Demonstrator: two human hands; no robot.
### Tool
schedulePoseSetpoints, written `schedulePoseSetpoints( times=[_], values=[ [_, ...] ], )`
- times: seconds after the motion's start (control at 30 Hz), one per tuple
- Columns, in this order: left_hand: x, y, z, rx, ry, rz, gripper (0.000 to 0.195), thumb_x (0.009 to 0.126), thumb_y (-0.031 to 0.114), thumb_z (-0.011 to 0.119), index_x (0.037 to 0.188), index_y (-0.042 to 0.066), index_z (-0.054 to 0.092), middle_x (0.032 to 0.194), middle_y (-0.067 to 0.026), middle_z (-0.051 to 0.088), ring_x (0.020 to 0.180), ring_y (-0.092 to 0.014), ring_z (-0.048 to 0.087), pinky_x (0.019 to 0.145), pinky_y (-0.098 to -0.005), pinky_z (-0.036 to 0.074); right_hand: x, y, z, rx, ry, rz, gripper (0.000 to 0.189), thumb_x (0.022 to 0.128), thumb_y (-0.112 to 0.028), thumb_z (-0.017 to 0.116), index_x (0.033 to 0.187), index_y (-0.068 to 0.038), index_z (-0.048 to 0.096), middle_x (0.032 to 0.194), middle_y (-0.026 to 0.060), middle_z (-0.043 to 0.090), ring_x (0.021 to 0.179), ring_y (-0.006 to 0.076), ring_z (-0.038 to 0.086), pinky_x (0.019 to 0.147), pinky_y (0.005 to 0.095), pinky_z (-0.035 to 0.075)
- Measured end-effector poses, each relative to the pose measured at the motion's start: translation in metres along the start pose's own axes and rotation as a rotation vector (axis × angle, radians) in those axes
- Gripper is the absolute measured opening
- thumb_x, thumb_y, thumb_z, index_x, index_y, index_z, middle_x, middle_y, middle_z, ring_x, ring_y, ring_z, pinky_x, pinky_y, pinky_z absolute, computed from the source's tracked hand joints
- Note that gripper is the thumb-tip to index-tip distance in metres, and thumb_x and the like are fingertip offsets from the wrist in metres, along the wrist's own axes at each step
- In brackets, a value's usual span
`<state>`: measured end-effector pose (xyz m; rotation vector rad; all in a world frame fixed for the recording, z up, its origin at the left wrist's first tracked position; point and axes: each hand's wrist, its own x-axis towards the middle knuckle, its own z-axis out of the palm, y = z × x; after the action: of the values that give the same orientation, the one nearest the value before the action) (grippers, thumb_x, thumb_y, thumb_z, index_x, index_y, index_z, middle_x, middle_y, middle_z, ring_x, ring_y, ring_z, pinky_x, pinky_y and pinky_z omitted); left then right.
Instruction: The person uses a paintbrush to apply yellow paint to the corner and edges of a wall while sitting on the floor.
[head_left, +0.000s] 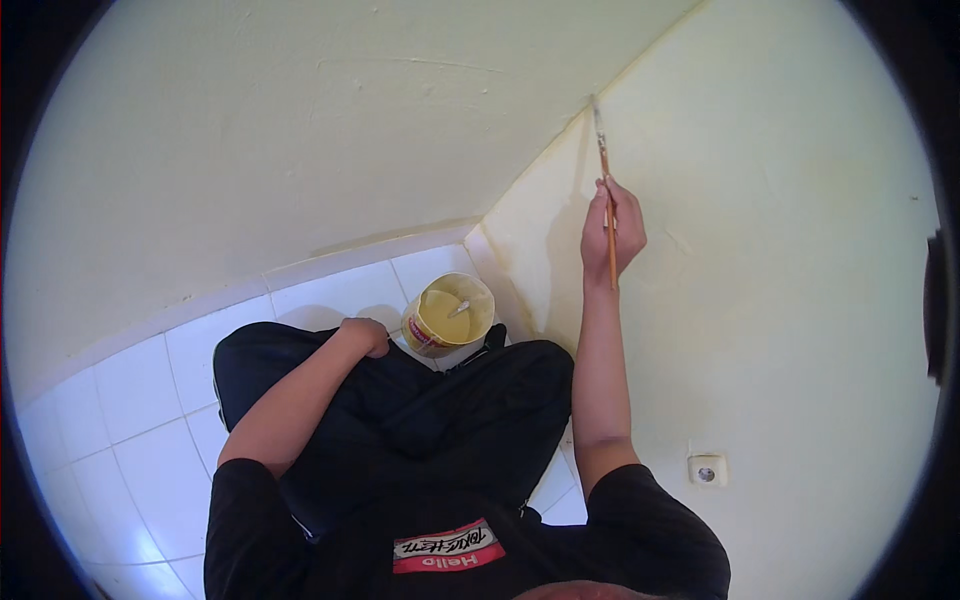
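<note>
My right hand (616, 229) grips a thin paintbrush (605, 161) by its orange-brown wooden handle. The bristles touch the corner line (540, 163) where two pale yellow walls meet. Resting by my knee, my left hand (365, 337) has its fingers curled in; whether anything is inside is hidden. Just to its right, a plastic paint bucket (427, 341) stands on the tiles. Pale yellow paint (444, 319) fills part of it, and a whitish object (460, 307) sticks up out of the paint.
White floor tiles (135, 397) run along a low skirting (360, 251) below the left wall (225, 150). The right wall (787, 262) stands close to my right arm and carries a power socket (706, 471). My crossed legs (397, 420) in dark trousers sit close behind the bucket.
</note>
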<state>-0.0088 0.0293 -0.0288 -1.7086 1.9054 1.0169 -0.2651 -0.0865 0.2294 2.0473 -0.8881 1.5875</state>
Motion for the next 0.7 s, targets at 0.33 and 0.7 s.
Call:
schedulePoseSetpoints(
  times=[0.33,0.7],
  values=[
    [-0.023,0.006,-0.007,-0.006,0.055,0.025,0.044,0.086,0.025,0.054,0.121,0.004,0.07,0.129,-0.0181,0.066,0.119,-0.034,0.064,0.098,-0.0448,0.051,-0.078,0.002,0.015,0.093,-0.181,0.208,0.013,0.086,0.001,0.066,0.098,0.006,0.069,0.087,0.0186,0.069,0.075,0.0285,0.069,0.068,0.035,0.056],
    [-0.005,-0.001,0.001,-0.008,-0.012,0.003,0.045,0.088,0.026,0.054,0.123,0.002,0.069,0.131,-0.0183,0.065,0.121,-0.034,0.063,0.099,-0.0444,0.05,-0.066,0.003,0.014,0.076,-0.093,0.126,0.011,0.088,0.002,0.065,0.099,0.004,0.067,0.086,0.0177,0.069,0.076,0.0301,0.069,0.069,0.0351,0.056]
  ],
)
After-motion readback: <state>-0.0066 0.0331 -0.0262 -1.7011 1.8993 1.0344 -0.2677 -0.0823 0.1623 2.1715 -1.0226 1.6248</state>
